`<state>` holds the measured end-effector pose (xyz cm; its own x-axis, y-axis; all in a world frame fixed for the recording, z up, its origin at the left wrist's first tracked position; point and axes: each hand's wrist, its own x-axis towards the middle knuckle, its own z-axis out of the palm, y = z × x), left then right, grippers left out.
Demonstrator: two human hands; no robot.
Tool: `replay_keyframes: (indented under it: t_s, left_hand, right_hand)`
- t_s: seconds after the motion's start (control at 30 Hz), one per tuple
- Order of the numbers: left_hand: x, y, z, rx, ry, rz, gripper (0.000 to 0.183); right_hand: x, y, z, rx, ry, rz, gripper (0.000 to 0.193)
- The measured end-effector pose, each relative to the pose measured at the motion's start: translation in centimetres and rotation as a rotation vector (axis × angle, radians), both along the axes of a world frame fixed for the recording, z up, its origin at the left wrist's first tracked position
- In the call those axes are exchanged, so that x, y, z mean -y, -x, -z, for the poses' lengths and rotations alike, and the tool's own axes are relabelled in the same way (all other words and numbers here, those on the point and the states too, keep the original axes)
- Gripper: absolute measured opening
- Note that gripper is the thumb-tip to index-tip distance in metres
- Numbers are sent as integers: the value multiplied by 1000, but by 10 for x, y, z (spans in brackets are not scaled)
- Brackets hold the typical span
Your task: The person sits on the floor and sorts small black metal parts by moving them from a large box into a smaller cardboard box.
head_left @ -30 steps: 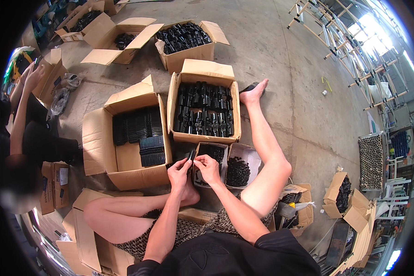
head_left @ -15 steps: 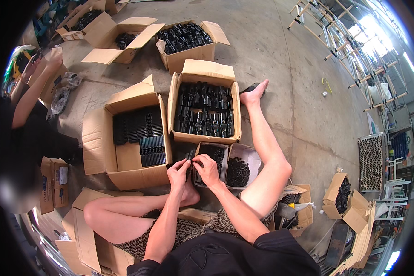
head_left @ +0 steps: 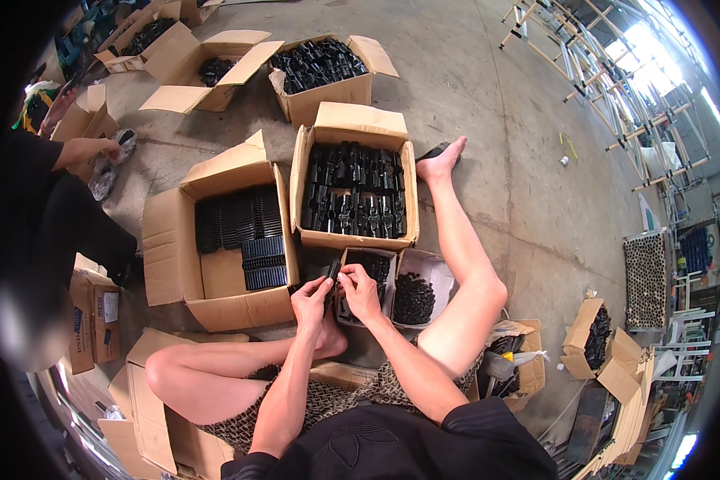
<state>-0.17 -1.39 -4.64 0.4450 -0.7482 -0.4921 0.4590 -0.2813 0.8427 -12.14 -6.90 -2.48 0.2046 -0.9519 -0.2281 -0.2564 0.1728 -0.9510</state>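
Observation:
Between thumb and fingers, my left hand (head_left: 309, 304) grips a slim black plastic piece (head_left: 333, 270) that points upward. My right hand (head_left: 362, 296) is closed in a pinch just right of it; whatever its fingertips hold is too small to make out. Just beyond my hands are two small boxes: one with small black parts (head_left: 375, 264), the other a pale box (head_left: 438, 269) heaped with tiny black pieces (head_left: 414, 299). To the left, a carton (head_left: 230, 310) holds flat ribbed black parts (head_left: 264, 263) in rows. Straight ahead, another carton (head_left: 358, 239) is filled with shiny black fittings (head_left: 356, 188).
Farther off stand open cartons (head_left: 328, 98) of black parts. A co-worker's arm (head_left: 86, 150) reaches toward a clear plastic bag (head_left: 104, 172) at left. My bent legs (head_left: 468, 248) frame the boxes. At right are metal frames (head_left: 616, 96) and a carton with black contents (head_left: 584, 340).
My right fingertips have drawn slightly right, away from the black piece, while my left hand stays in place. The co-worker's raised arm has come down toward the plastic bag.

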Motion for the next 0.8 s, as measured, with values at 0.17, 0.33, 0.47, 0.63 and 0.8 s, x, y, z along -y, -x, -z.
replay_keyframes:
  t_s: [0.17, 0.33, 0.47, 0.63, 0.8]
  left_hand:
    - [3, -2, -5, -3, 2, -7, 26]
    - [1, 0, -5, 5, 0, 9, 30]
    - [1, 0, -2, -25, 26, 2, 30]
    - [1, 0, -8, -1, -1, 24, 29]
    - [2, 0, -5, -16, 21, 19, 25]
  right_hand:
    - [-1, 5, 8, -39, 94, -130, 18]
    - [8, 13, 12, -294, -20, -237, 27]
    - [5, 14, 5, -187, 120, -208, 32]
    - [15, 22, 1, -289, -132, -357, 25]
    - [7, 19, -1, -172, 9, -247, 26]
